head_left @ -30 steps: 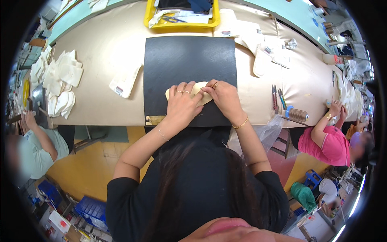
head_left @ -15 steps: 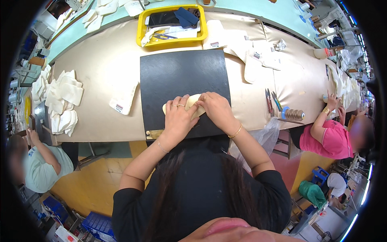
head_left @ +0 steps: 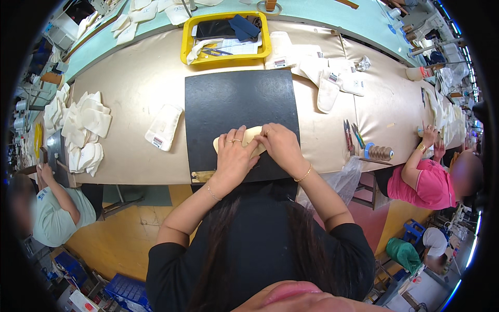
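A cream padded fabric piece (head_left: 252, 133) with a rounded end lies on the black mat (head_left: 239, 99) in front of me. My left hand (head_left: 235, 157) lies over it from the left, fingers bent across its top and holding it against the mat. At its right end, the fingertips of my right hand (head_left: 282, 150) pinch the edge. Both hands' fingers meet there and cover much of that end. Left of the mat rests a cream fabric piece with a label (head_left: 165, 128), touched by neither hand.
Behind the mat stands a yellow tray (head_left: 188, 41) holding a phone and pens. Labelled cream pieces (head_left: 327, 93) lie right of it; a cream pile (head_left: 86, 122) sits left. Thread snips (head_left: 349, 135) and a brown thread spool (head_left: 379, 152) are at right. Co-workers sit at both sides.
The whole view has shifted slightly right and down. Both hands stay on the cream fabric piece, with only slight finger movement at its right end.
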Demonstrator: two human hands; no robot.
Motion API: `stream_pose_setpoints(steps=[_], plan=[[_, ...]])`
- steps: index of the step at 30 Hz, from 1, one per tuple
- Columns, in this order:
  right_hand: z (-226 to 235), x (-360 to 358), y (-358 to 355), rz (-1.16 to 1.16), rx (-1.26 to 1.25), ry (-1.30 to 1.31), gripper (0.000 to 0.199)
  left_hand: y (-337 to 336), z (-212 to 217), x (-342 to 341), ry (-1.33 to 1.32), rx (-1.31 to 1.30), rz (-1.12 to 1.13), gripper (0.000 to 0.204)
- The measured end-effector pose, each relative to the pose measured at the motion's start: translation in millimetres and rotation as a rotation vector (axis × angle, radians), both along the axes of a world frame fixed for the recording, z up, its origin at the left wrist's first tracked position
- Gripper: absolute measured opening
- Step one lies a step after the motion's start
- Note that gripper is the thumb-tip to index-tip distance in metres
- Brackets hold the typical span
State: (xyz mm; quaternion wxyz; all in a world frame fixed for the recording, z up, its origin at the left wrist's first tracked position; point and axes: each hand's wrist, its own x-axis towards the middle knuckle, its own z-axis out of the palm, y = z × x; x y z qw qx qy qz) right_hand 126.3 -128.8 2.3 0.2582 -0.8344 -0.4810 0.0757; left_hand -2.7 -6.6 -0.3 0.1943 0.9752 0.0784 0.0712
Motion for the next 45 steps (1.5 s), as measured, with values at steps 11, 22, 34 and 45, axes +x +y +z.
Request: stream_pose_setpoints(steps=[11, 22, 34, 45], plan=[[30, 111, 36, -0.274, 0.414, 0.222, 0.039, 10, -8, -4, -0.058, -0.147, 0.009, 0.049], [-50, 270, 134, -0.477, -0.188, -0.152, 0.039, 134, 26, -50, -0.075, 0.213, 0.558, 0.043], [12, 271, 102, -0.498, -0.059, -0.151, 0.041, 2, 5, -33, -0.047, -0.202, -0.105, 0.048], [15, 60, -19, -0.452, 0.55, 0.897, 0.038, 56, 31, -40, -0.213, -0.183, 0.38, 0.052]])
